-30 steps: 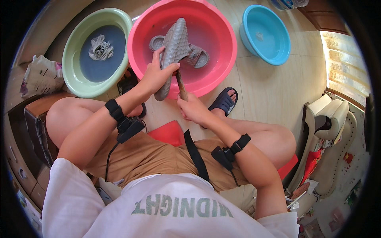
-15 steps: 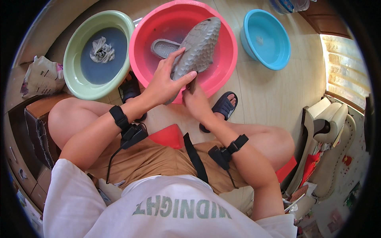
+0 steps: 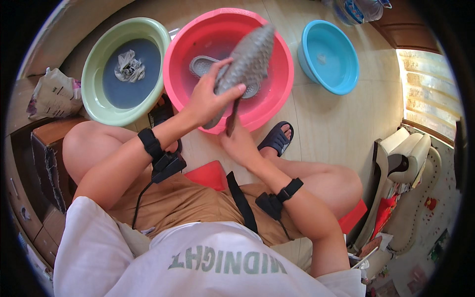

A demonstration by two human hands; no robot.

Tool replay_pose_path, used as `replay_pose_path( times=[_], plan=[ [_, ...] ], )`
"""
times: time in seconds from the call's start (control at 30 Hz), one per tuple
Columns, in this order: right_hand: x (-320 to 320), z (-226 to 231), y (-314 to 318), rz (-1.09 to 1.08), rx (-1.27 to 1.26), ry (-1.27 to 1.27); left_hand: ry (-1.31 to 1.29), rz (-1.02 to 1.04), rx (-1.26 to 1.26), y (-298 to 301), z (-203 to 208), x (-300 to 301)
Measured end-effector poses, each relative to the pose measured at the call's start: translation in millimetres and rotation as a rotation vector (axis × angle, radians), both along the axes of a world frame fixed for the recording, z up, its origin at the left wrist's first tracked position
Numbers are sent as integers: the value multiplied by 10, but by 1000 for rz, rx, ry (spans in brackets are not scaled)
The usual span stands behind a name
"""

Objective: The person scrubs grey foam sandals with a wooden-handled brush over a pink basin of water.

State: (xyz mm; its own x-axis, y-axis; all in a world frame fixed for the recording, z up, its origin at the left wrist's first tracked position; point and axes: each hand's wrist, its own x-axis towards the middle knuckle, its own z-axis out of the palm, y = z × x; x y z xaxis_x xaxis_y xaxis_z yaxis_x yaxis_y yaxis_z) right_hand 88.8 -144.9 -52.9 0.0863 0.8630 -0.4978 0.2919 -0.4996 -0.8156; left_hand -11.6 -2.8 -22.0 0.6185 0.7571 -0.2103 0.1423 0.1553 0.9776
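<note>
Tilted over the pink basin point(image 3: 170, 74) is a grey slipper point(image 3: 250, 57) with a raised fish-scale pattern. My left hand point(image 3: 205, 99) grips it, thumb and fingers spread along its side. My right hand point(image 3: 240, 146) is closed around a thin brown handle point(image 3: 231, 119) just below the slipper. The handle's upper end is hidden behind the slipper, so I cannot make out what tool it is. In the basin's water lies another grey slipper point(image 3: 200, 64) with a studded footbed, partly covered by the held one.
To the left, a light green basin point(image 3: 89, 89) contains murky water and a wadded pale cloth point(image 3: 129, 67). A blue basin point(image 3: 307, 59) stands to the right. My feet wear dark slides point(image 3: 278, 139) near the pink basin. A plastic bottle point(image 3: 351, 12) is at the far right.
My right hand has drawn down and slightly left, with more of the brown handle showing. The held slipper is blurred and slightly shifted; more of the slipper in the basin shows.
</note>
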Motion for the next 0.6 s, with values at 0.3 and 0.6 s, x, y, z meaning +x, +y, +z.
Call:
replay_pose_path(
  times=[0.3,0.6],
  plan=[
    [279,-163,147,-172,136,153,141,-190,158,-321,-46,-12],
    [221,-267,67,-119,135,32,222,-81,264,-53,21,2]
  ],
)
